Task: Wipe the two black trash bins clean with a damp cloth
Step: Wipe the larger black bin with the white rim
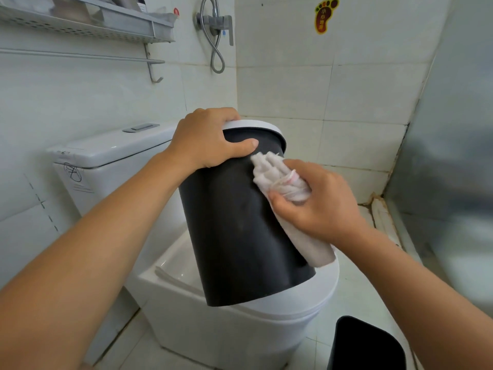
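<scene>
A round black trash bin (234, 231) with a white rim ring stands tilted on the closed toilet lid (301, 297). My left hand (205, 140) grips the bin's top rim, thumb across the black wall. My right hand (317, 204) holds a bunched whitish cloth (277, 172) against the bin's upper right side; the cloth's tail hangs down along the wall. A second black bin (365, 345) stands on the floor at the lower right, partly cut off by the frame edge.
The white toilet tank (106, 153) is behind the bin on the left. A shower valve and hose (216, 25) hang on the tiled wall, a metal shelf (88, 22) at upper left. A frosted glass panel (453, 156) bounds the right side.
</scene>
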`<state>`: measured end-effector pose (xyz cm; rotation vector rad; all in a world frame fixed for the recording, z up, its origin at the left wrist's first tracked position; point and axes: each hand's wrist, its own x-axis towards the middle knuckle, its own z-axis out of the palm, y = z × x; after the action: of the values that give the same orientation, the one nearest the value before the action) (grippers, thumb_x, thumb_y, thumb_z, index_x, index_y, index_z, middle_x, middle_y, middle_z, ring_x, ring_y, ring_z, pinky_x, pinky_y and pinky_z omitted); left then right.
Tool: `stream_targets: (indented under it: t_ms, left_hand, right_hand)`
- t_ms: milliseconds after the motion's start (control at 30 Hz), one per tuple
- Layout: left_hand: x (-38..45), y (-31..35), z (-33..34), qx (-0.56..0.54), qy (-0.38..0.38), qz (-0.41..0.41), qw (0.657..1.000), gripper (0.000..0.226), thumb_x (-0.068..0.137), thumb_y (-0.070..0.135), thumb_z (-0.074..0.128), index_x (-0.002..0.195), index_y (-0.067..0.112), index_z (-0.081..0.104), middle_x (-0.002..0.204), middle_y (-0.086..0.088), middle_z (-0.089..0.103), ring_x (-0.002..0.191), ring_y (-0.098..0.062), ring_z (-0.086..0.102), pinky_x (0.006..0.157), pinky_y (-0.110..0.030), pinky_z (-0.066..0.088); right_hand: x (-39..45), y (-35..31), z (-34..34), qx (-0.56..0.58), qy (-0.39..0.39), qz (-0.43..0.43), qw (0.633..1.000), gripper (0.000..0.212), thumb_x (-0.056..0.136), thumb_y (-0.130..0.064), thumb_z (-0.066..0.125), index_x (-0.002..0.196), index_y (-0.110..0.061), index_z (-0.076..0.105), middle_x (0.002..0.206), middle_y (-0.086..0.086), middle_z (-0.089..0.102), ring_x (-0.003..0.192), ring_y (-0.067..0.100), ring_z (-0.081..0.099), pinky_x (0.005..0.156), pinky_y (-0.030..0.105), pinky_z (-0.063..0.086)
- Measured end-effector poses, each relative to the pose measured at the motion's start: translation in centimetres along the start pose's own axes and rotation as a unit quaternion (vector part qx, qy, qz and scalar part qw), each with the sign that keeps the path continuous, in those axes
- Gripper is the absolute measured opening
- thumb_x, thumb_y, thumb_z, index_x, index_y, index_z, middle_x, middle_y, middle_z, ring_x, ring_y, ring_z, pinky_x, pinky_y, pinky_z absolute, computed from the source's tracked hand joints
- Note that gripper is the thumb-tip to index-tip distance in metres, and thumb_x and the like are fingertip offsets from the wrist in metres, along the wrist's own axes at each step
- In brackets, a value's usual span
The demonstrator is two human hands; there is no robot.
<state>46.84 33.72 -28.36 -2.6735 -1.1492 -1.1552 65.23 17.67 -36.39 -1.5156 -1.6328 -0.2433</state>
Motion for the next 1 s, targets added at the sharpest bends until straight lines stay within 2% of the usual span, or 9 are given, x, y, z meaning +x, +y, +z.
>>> stream_targets:
  t_ms: [167,300,400,533,600,700,800,933,1000]
  left_hand:
    - [0.3,-1.4,0.2,0.019,-0.001,-0.031,0.999,0.046,0.07,0.073,0.062,0.097,0.036,0.067,0.094,0.009,0.071,0.094,-0.025,0.063,0.076,-0.035,0.046]
    - [0.5,-1.2,0.4,0.032,0.0,-0.031,0.999,0.044,0.073,0.073,0.062,0.096,0.036,0.067,0.092,0.008,0.07,0.091,-0.025,0.062,0.075,-0.035,0.044]
    - [0.5,-0.6,0.4,0.046,0.0,-0.024,0.999,0.048,0.073,0.073,0.061,0.1,0.034,0.069,0.093,0.006,0.071,0.092,-0.026,0.063,0.079,-0.037,0.048]
    - [0.1,-0.1,0.2,0.027,0.002,-0.013,1.0,0.048,0.07,0.075,0.06,0.098,0.037,0.068,0.091,0.01,0.072,0.092,-0.025,0.063,0.083,-0.039,0.05]
    - [-0.2,0.1,0.1,0.011,0.004,0.003,1.0,0.048,0.069,0.077,0.059,0.094,0.036,0.068,0.088,0.012,0.071,0.09,-0.022,0.063,0.083,-0.039,0.051]
    - [-0.8,0.1,-0.1,-0.023,0.011,0.013,1.0,0.052,0.065,0.08,0.058,0.093,0.037,0.069,0.085,0.015,0.071,0.085,-0.017,0.064,0.078,-0.034,0.048]
    - [-1.2,-0.3,-0.4,-0.048,0.017,0.025,0.998,0.051,0.065,0.08,0.059,0.094,0.04,0.069,0.084,0.016,0.071,0.082,-0.011,0.065,0.075,-0.03,0.046]
    - [-1.8,-0.9,-0.6,-0.086,0.023,0.052,0.995,0.046,0.067,0.074,0.065,0.098,0.04,0.07,0.089,0.017,0.073,0.086,-0.009,0.068,0.075,-0.025,0.049]
    - [-2.1,-0.9,-0.8,-0.102,0.024,0.052,0.993,0.041,0.066,0.071,0.067,0.096,0.044,0.07,0.088,0.02,0.072,0.085,-0.006,0.068,0.072,-0.02,0.047]
  right_hand:
    - [-3.4,-2.0,-0.5,-0.122,-0.098,-0.164,0.974,0.048,0.08,-0.061,0.063,0.119,-0.033,0.065,0.088,-0.009,0.059,0.065,0.021,0.058,0.05,0.034,0.047]
    - [-5.4,-2.9,-0.4,-0.177,-0.143,-0.248,0.942,0.043,0.085,-0.06,0.057,0.117,-0.033,0.066,0.082,-0.009,0.052,0.06,0.019,0.049,0.047,0.026,0.032]
    - [-5.1,-2.0,-0.5,-0.161,-0.124,-0.207,0.957,0.043,0.084,-0.062,0.058,0.115,-0.034,0.066,0.082,-0.009,0.055,0.059,0.019,0.052,0.046,0.029,0.041]
    - [-3.2,-1.1,-0.3,-0.1,-0.044,-0.113,0.988,0.045,0.079,-0.063,0.066,0.116,-0.037,0.066,0.078,-0.011,0.053,0.058,0.015,0.05,0.047,0.031,0.044]
    - [-2.2,-0.8,-0.1,-0.059,-0.017,-0.063,0.996,0.045,0.078,-0.063,0.065,0.117,-0.04,0.066,0.078,-0.012,0.055,0.062,0.013,0.054,0.052,0.034,0.049]
    - [-0.7,0.1,0.2,0.029,0.017,0.001,0.999,0.048,0.077,-0.062,0.064,0.121,-0.042,0.067,0.091,-0.013,0.068,0.079,0.011,0.065,0.067,0.038,0.056]
    - [0.5,0.3,0.2,0.061,0.031,0.014,0.998,0.05,0.077,-0.063,0.064,0.122,-0.044,0.066,0.097,-0.014,0.072,0.09,0.009,0.067,0.074,0.039,0.056]
    - [1.1,-0.7,0.0,0.044,0.027,-0.035,0.998,0.044,0.08,-0.065,0.064,0.118,-0.043,0.068,0.089,-0.014,0.066,0.081,0.01,0.064,0.069,0.037,0.054]
    - [1.6,-0.5,0.0,0.06,0.03,-0.013,0.998,0.043,0.081,-0.063,0.065,0.118,-0.043,0.068,0.092,-0.015,0.069,0.085,0.008,0.066,0.072,0.036,0.055]
